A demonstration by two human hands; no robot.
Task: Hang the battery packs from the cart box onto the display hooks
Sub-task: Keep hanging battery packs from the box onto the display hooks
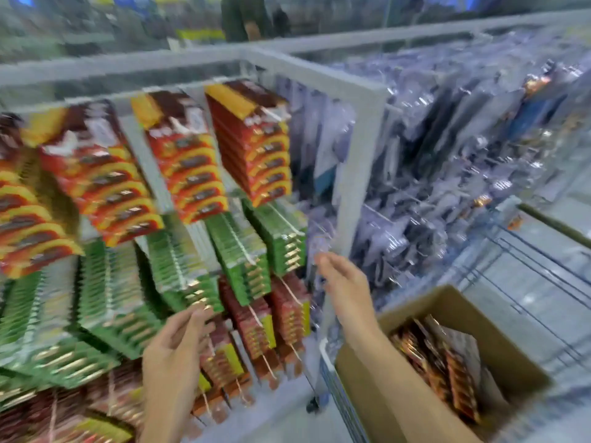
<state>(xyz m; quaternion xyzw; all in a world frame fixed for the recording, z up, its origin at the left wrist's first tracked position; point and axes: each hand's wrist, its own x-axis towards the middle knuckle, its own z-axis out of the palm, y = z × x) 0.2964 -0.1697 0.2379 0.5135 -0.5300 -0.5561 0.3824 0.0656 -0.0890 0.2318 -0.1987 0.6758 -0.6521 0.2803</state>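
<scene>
- Two hands up in front of me, both empty. The whole view is motion-blurred, so fine detail is lost.
- My left hand [179, 343] is raised at the display, fingers [200, 311] straight-ish and loose, tips at or just touching the bottom edge of a green pack row [179, 276]; can't tell for sure if there's contact.
- My right hand [343, 282] reaches fwd by the grey upright post [358, 174] of the rack, fingers relaxed and spread, gripping nothing.
- The cardboard box [447, 302] sits lower right in the wire cart [543, 298], just under my right forearm. Its flaps are open.
- Battery packs [444, 359] are in the box, standing on edge, orange/copper and dark colours, packed close together.
- Display hooks [271, 113] are full: top rows red/yellow packs [188, 164], middle rows green, bottom rows dark red packs [256, 327] w/ yellow edges. All hang in stacks, tilted in this wide-angle view.
- Right of the post: clear blister-packed goods [463, 148] hang densely; too blurry to say what they are.
- Far back, top centre: a person in dark clothing [244, 17], blurred.
</scene>
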